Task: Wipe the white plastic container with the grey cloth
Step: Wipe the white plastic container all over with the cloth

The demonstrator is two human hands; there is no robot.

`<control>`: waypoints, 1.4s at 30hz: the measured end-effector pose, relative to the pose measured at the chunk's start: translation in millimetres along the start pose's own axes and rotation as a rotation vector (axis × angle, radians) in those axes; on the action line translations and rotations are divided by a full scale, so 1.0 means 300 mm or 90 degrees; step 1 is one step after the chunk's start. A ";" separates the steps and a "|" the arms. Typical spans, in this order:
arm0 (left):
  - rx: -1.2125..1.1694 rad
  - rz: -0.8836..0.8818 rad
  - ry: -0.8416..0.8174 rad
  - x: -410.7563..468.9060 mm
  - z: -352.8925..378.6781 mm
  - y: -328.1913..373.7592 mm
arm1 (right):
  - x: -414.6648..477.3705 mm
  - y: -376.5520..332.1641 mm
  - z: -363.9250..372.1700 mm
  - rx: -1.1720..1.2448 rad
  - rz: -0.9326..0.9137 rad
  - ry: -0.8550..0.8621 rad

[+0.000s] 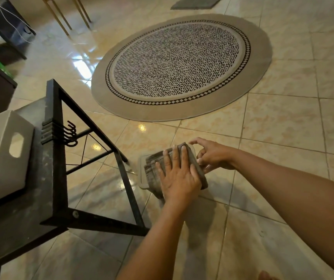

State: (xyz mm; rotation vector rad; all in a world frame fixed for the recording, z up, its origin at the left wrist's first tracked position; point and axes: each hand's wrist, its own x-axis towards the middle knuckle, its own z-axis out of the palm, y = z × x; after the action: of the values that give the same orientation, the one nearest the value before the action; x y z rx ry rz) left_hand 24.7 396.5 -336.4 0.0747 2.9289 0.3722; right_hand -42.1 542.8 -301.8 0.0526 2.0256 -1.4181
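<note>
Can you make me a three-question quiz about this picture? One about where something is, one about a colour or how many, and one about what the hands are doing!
1. Where is the round rug?
A. On the tiled floor, beyond the hands
B. On the black table
C. Inside the white bin

2. How many hands are on the job?
A. None
B. One
C. Two

3. What is the left hand doing?
A. Hanging free in the air
B. Pressing flat on the grey cloth
C. Holding a hook

Answers:
1. A, since the rug lies on the floor tiles past both hands.
2. C, since the left hand is on the cloth and the right hand holds the far end of the white plastic container with its fingers.
3. B, since its palm and spread fingers lie flat on the cloth over the container.
</note>
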 end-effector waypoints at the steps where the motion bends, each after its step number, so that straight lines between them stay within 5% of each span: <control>1: -0.004 0.007 -0.001 -0.017 0.006 -0.009 | 0.001 -0.001 -0.003 0.000 -0.006 0.001; 9: 0.003 0.025 -0.006 0.065 -0.001 0.023 | 0.007 -0.012 0.001 -0.033 -0.038 0.016; 17: 0.088 0.205 -0.031 0.008 -0.030 -0.109 | 0.002 -0.013 0.015 -0.025 -0.035 0.016; 24: 0.066 -0.071 0.049 0.005 -0.036 -0.177 | 0.003 -0.023 0.020 -0.027 -0.020 0.034; 29: 0.062 0.111 0.041 0.031 0.000 -0.073 | 0.008 -0.020 0.024 -0.023 -0.019 0.030; 35: 0.009 -0.143 0.072 0.020 -0.034 -0.195 | 0.008 -0.014 0.025 -0.002 -0.020 0.059; 42: -0.012 -0.013 0.099 -0.056 0.056 -0.096 | -0.008 0.005 0.022 0.023 0.007 0.074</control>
State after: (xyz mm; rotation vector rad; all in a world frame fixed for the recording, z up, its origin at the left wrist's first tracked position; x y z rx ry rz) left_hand 43.5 371.4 -356.6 0.0147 3.0763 0.4199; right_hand -36.3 538.7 -303.1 0.1636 2.0899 -1.4750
